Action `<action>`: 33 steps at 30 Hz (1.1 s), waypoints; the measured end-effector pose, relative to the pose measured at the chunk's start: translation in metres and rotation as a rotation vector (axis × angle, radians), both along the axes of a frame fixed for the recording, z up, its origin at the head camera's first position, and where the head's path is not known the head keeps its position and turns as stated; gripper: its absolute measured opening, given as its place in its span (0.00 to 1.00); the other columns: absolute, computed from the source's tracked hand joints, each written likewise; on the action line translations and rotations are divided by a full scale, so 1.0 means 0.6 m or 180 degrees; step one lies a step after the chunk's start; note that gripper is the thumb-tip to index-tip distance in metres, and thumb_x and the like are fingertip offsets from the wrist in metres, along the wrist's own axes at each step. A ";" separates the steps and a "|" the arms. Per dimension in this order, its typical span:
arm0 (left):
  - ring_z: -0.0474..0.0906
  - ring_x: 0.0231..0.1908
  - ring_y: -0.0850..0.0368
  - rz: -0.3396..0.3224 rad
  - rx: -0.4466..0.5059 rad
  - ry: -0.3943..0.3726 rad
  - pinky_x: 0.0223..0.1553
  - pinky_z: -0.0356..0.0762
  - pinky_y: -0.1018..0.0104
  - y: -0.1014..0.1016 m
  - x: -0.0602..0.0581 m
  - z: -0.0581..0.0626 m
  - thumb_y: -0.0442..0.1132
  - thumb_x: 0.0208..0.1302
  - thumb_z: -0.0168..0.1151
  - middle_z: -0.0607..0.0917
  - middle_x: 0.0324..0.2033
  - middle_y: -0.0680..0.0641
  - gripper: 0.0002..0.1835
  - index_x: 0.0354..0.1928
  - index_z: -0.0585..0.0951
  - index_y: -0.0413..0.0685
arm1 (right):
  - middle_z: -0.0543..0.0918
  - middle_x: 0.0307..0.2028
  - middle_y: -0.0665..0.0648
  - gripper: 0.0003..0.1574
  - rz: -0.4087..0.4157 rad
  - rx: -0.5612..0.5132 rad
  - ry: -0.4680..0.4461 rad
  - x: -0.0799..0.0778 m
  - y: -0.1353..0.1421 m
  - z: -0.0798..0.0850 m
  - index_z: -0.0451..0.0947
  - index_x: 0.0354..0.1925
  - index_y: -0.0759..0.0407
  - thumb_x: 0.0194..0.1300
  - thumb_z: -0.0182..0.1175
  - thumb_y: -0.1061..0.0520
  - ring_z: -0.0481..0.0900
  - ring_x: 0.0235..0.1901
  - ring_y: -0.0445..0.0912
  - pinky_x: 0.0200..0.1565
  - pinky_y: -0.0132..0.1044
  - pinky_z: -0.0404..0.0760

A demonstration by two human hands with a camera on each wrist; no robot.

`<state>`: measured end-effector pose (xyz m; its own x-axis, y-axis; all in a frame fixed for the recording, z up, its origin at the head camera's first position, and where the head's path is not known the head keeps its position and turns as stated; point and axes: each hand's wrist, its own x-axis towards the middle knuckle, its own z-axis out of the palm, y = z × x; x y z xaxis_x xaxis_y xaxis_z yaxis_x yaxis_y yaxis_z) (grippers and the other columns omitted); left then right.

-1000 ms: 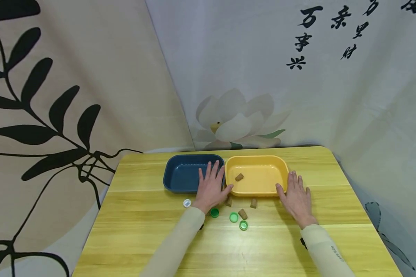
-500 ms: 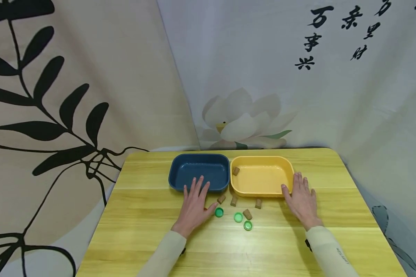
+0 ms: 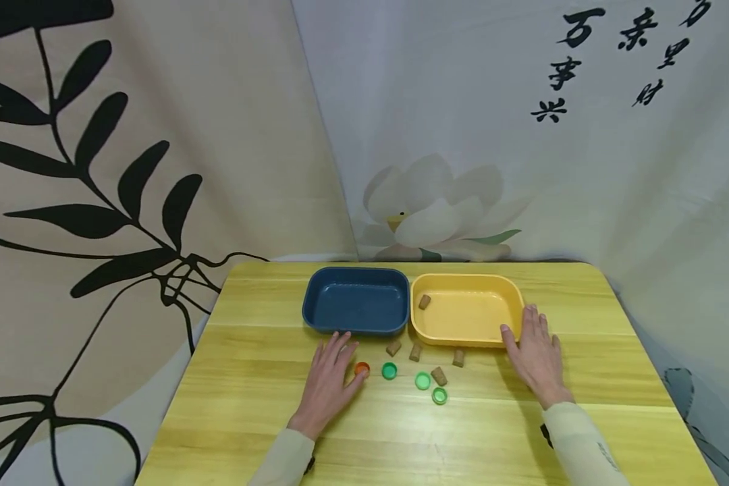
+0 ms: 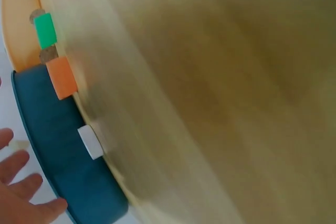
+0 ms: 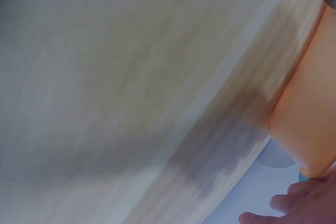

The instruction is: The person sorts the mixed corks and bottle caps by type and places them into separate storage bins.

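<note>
With its fingers spread, my left hand (image 3: 327,386) is over the table in front of the blue tray (image 3: 357,302). Its thumb tip overlaps the edge of an orange bottle cap (image 3: 362,368) in the head view. A white cap (image 4: 91,141) shows in the left wrist view; the hand hides it from the head camera. My right hand (image 3: 536,358) lies at the near right corner of the yellow tray (image 3: 469,343), thumb and fingers extended along the rim. Inside that tray, at the left, is one cork piece (image 3: 424,302).
Three green caps, one of them dark green (image 3: 389,370), lie before the trays. Several cork pieces, including one near the light green caps (image 3: 439,376), are scattered there too. Both trays stand side by side near the wooden table's (image 3: 474,439) back edge, with printed curtains behind.
My left hand has drawn back from the blue tray toward the front left, uncovering a cork and the orange cap. The cork in the yellow tray has shifted left. My right hand stays at the corner.
</note>
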<state>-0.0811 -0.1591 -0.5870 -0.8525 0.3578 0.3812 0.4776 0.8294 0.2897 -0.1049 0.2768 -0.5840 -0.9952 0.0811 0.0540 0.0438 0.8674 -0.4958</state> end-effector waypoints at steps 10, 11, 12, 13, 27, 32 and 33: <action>0.60 0.75 0.36 0.0039 -0.0417 -0.0370 0.68 0.59 0.28 -0.002 0.000 -0.007 0.61 0.65 0.67 0.72 0.72 0.40 0.33 0.63 0.81 0.47 | 0.42 0.80 0.74 0.53 0.0022 -0.0033 0.0082 0.005 0.000 0.009 0.39 0.80 0.72 0.82 0.36 0.33 0.43 0.77 0.73 0.67 0.79 0.45; 0.58 0.76 0.36 0.0048 -0.0470 -0.0458 0.69 0.57 0.27 0.000 0.000 -0.008 0.63 0.66 0.66 0.71 0.73 0.40 0.33 0.64 0.81 0.47 | 0.42 0.80 0.74 0.53 0.0019 -0.0031 0.0081 0.005 0.000 0.008 0.39 0.80 0.72 0.82 0.36 0.33 0.43 0.77 0.73 0.67 0.79 0.45; 0.57 0.76 0.37 0.0055 -0.0517 -0.0529 0.70 0.56 0.27 0.001 -0.001 -0.008 0.64 0.66 0.65 0.70 0.74 0.40 0.34 0.64 0.81 0.48 | 0.42 0.80 0.74 0.53 0.0015 -0.0029 0.0077 0.006 -0.001 0.008 0.39 0.80 0.73 0.82 0.36 0.33 0.43 0.77 0.73 0.67 0.79 0.45; 0.56 0.77 0.37 0.0058 -0.0545 -0.0581 0.70 0.54 0.26 0.002 -0.001 -0.008 0.64 0.67 0.65 0.69 0.74 0.40 0.34 0.64 0.81 0.48 | 0.42 0.80 0.74 0.53 0.0012 -0.0023 0.0075 0.006 -0.001 0.007 0.39 0.80 0.73 0.82 0.36 0.33 0.43 0.77 0.73 0.67 0.79 0.45; 0.60 0.75 0.34 0.0011 -0.0558 -0.0315 0.66 0.59 0.23 0.009 -0.005 -0.011 0.47 0.62 0.76 0.72 0.71 0.39 0.19 0.52 0.86 0.49 | 0.42 0.79 0.75 0.53 -0.0001 -0.0026 0.0103 0.005 -0.005 0.001 0.38 0.80 0.74 0.83 0.36 0.34 0.45 0.77 0.73 0.66 0.80 0.48; 0.67 0.71 0.35 -0.0006 -0.0326 -0.0010 0.66 0.66 0.32 0.013 -0.009 0.006 0.46 0.62 0.76 0.76 0.67 0.39 0.19 0.52 0.85 0.48 | 0.42 0.79 0.75 0.53 -0.0012 -0.0045 0.0091 0.005 -0.005 0.001 0.38 0.80 0.74 0.82 0.36 0.34 0.44 0.77 0.73 0.66 0.80 0.47; 0.69 0.69 0.36 -0.0015 -0.0284 0.0051 0.66 0.68 0.34 0.015 -0.010 0.011 0.45 0.62 0.76 0.77 0.66 0.39 0.19 0.53 0.84 0.47 | 0.42 0.79 0.75 0.53 -0.0013 -0.0044 0.0087 0.005 -0.005 0.001 0.38 0.80 0.74 0.82 0.36 0.33 0.44 0.77 0.73 0.66 0.80 0.47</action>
